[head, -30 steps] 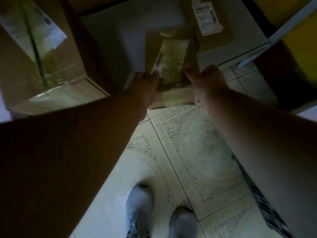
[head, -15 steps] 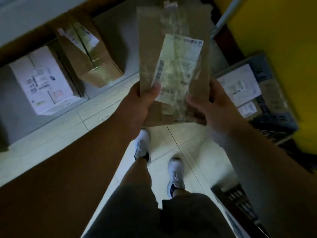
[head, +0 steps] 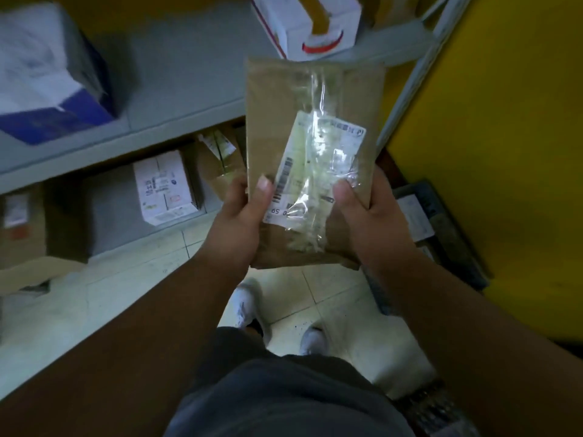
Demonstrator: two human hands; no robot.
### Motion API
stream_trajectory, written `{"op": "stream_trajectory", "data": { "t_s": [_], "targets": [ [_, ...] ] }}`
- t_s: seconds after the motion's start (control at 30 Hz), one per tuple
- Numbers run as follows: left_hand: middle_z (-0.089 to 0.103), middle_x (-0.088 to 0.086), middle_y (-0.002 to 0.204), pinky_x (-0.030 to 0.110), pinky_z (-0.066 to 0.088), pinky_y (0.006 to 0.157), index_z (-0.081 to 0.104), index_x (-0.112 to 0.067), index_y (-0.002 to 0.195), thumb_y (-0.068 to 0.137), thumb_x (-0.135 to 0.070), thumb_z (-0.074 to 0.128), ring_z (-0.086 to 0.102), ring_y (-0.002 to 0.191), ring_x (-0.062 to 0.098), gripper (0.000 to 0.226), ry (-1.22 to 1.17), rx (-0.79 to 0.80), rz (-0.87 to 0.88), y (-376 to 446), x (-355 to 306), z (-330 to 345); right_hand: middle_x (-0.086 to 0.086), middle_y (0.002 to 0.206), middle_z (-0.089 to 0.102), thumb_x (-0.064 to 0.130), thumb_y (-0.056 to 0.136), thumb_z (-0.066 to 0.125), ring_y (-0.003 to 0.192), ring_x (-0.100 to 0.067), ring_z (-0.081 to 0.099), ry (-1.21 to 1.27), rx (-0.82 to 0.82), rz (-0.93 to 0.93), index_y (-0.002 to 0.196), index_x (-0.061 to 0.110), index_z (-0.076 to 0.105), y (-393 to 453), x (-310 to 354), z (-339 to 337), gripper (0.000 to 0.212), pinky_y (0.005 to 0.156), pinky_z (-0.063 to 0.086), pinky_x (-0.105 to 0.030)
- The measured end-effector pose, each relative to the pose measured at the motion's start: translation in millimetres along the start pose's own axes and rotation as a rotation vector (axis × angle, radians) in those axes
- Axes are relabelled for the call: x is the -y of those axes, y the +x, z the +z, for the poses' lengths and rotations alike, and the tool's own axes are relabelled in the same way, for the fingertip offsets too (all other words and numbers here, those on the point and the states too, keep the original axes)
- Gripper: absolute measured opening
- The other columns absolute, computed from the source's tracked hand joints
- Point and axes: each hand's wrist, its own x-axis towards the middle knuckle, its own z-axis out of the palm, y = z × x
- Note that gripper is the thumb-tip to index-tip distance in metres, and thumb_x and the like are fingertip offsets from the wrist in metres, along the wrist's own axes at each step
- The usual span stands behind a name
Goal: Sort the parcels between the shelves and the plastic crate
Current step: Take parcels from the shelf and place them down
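Now lifted clear of low shelf: flat brown parcel (head: 280, 121) up at chest height, label (head: 315, 175) facing up, where a second ago lay down among boxes. Left hand (head: 239, 222) and right hand (head: 372, 222) both closed on lower edge, thumbs over label, remaining fingers (head: 383, 187) wrapped behind. Beyond fingers: grey shelf (head: 176, 99), white box (head: 164, 187) below. Right of fingers, dark plastic crate (head: 448, 228) against yellow wall. Pick done; likely label check, destination undecided.
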Motion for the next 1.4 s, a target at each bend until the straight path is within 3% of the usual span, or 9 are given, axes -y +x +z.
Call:
{"op": "stream_trajectory", "data": {
  "t_s": [0.13,0.3,0.4,0.67,0.83,1.0,1.17,1.27,1.4],
  "targets": [
    [0.073,-0.006,0.117,0.052,0.058,0.091,0.059,-0.046,0.120,0.080,-0.072,0.059,0.072,0.105,0.019,0.048,0.001,-0.075,0.085,-34.3,-28.9,-12.0,0.026,0.101,0.069,0.041,0.097,0.061,0.097,0.004,0.067,-0.005,0.038,-0.098,0.119,0.050,0.054,-14.5,40.7,5.8,0.025,0.097,0.055,-0.042],
    [0.072,-0.011,0.117,0.046,0.058,0.092,0.054,-0.043,0.129,0.074,-0.069,0.057,0.072,0.101,0.011,0.061,0.036,-0.095,0.191,-65.4,-54.3,-39.1,0.014,0.119,0.068,0.067,0.080,0.057,0.107,-0.006,0.067,-0.054,0.073,-0.199,0.130,0.045,0.055,-35.9,78.0,25.3,0.055,0.097,0.054,-0.047],
    [0.071,-0.012,0.117,0.047,0.058,0.093,0.051,-0.038,0.133,0.080,-0.068,0.066,0.071,0.101,0.008,0.063,0.101,-0.176,0.276,-79.6,-60.5,-61.6,0.011,0.121,0.068,0.069,0.081,0.054,0.111,-0.013,0.067,-0.030,0.087,-0.197,0.121,0.053,0.056,-51.1,90.3,46.5,0.043,0.098,0.054,-0.050],
    [0.047,-0.007,0.141,0.049,0.052,0.100,0.029,-0.033,0.149,0.067,-0.079,0.065,0.049,0.131,0.017,0.101,0.609,-0.524,0.629,-136.6,-75.6,-170.7,-0.015,0.126,0.070,0.034,0.092,0.069,0.118,-0.031,0.067,0.406,0.343,-0.044,0.133,0.007,0.056,-96.9,131.0,151.2,0.051,0.101,0.052,-0.055],
    [0.047,-0.009,0.142,0.044,0.049,0.104,0.027,-0.035,0.148,0.063,-0.067,0.077,0.049,0.131,0.014,0.104,0.632,-0.454,0.569,-175.6,-68.6,-233.5,-0.021,0.122,0.070,0.014,0.083,0.077,0.114,-0.032,0.069,0.384,0.319,-0.161,0.129,-0.003,0.056,-133.5,133.0,195.8,0.053,0.095,0.056,-0.048],
    [0.070,-0.015,0.109,0.022,0.055,0.085,0.063,-0.026,0.122,0.068,-0.029,0.091,0.067,0.098,-0.001,0.060,0.533,-0.367,0.385,-191.0,-59.4,-282.3,0.010,0.113,0.070,0.006,0.072,0.089,0.097,0.008,0.067,-0.007,0.189,-0.374,0.121,0.020,0.056,-180.2,136.3,223.2,0.060,0.074,0.052,-0.008],
    [0.075,-0.014,0.097,0.030,0.056,0.087,0.068,-0.033,0.098,0.073,-0.014,0.088,0.069,0.096,0.005,0.037,0.351,-0.295,0.376,-202.2,-57.0,-302.3,0.024,0.116,0.065,0.020,0.072,0.090,0.107,0.014,0.060,-0.146,0.144,-0.418,0.133,0.029,0.050,-208.0,145.9,236.2,0.073,0.089,0.053,-0.015],
    [0.078,-0.009,0.094,0.024,0.057,0.080,0.071,-0.020,0.102,0.074,-0.001,0.084,0.073,0.090,0.006,0.036,0.214,-0.197,0.397,-209.9,-59.0,-305.2,0.038,0.126,0.048,0.020,0.077,0.087,0.109,0.028,0.049,-0.191,0.168,-0.503,0.136,0.022,0.048,-220.3,157.4,235.5,0.071,0.086,0.043,0.000],
    [0.076,0.009,0.112,0.037,0.057,0.092,0.068,-0.004,0.116,0.073,-0.003,0.074,0.071,0.105,0.025,0.043,-0.220,0.014,0.326,-207.0,-52.3,-309.7,0.017,0.149,0.038,0.047,0.080,0.072,0.137,0.003,0.037,-0.469,0.156,-0.761,0.138,0.023,0.051,-225.0,189.0,234.8,0.066,0.111,0.034,-0.020]
  ]
}}
